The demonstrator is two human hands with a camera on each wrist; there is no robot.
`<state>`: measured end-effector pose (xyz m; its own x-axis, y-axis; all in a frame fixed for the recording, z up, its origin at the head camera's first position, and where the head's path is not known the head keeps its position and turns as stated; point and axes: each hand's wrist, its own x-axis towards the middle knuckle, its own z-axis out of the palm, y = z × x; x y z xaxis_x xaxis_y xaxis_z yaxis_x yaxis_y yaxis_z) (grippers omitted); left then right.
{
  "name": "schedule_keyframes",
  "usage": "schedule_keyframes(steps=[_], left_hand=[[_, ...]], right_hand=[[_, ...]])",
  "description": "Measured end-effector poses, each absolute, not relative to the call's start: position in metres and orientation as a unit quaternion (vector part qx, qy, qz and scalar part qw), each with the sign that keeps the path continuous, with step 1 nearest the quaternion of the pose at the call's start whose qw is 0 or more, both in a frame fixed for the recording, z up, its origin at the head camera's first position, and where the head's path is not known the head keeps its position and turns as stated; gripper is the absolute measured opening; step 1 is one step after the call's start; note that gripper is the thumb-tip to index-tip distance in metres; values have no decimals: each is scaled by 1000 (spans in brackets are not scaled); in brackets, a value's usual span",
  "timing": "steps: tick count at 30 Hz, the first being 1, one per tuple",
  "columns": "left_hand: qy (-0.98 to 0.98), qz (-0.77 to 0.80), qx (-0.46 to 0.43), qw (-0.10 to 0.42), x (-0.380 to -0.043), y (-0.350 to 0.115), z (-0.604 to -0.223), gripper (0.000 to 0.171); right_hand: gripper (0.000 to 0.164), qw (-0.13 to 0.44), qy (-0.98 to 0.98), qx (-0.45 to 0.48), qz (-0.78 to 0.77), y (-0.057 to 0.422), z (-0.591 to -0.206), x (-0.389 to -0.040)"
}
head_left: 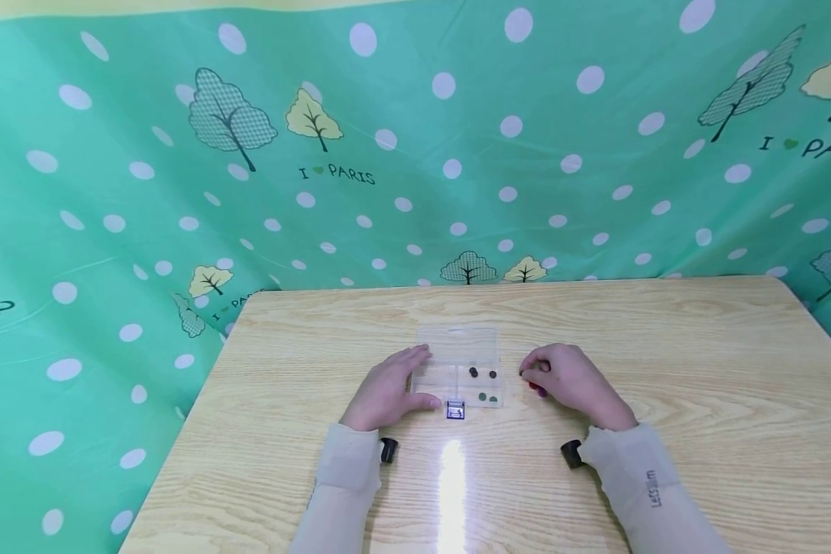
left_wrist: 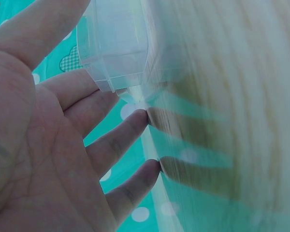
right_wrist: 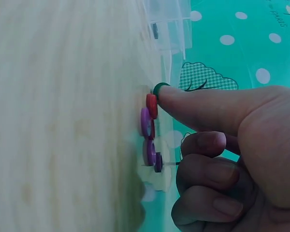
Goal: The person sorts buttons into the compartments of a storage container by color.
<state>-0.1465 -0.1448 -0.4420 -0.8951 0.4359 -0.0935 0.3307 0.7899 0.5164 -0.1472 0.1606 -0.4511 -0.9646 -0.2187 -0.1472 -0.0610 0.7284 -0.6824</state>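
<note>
A clear plastic compartment box (head_left: 435, 378) lies with its lid (head_left: 460, 345) folded back. My left hand (head_left: 388, 388) holds its left end, thumb at the front and fingers towards the back; in the left wrist view two fingertips (left_wrist: 144, 116) rest on the table. Two dark buttons (head_left: 474, 372) and another dark button (head_left: 493, 375) sit in the back right compartment, green buttons (head_left: 482, 397) in the front right one. Right of the box, my right hand (head_left: 571, 381) pinches a green button (right_wrist: 159, 88) by thumb and a hidden finger. Red (right_wrist: 152, 106) and purple buttons (right_wrist: 145, 122) lie beside the thumb.
A small blue-edged clear piece (head_left: 455, 410) sits at the box's front edge. The wooden table (head_left: 699, 369) stretches out on both sides. A green dotted cloth (head_left: 415, 154) hangs behind it. Each wrist carries a black camera (head_left: 572, 454).
</note>
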Motion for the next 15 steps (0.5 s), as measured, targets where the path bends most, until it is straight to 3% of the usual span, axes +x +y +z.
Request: schedule_keyframes(steps=[15], left_hand=[[941, 250, 203, 103, -146, -145, -443, 82]], right_hand=[[11, 89, 923, -66, -369, 159, -446, -146]])
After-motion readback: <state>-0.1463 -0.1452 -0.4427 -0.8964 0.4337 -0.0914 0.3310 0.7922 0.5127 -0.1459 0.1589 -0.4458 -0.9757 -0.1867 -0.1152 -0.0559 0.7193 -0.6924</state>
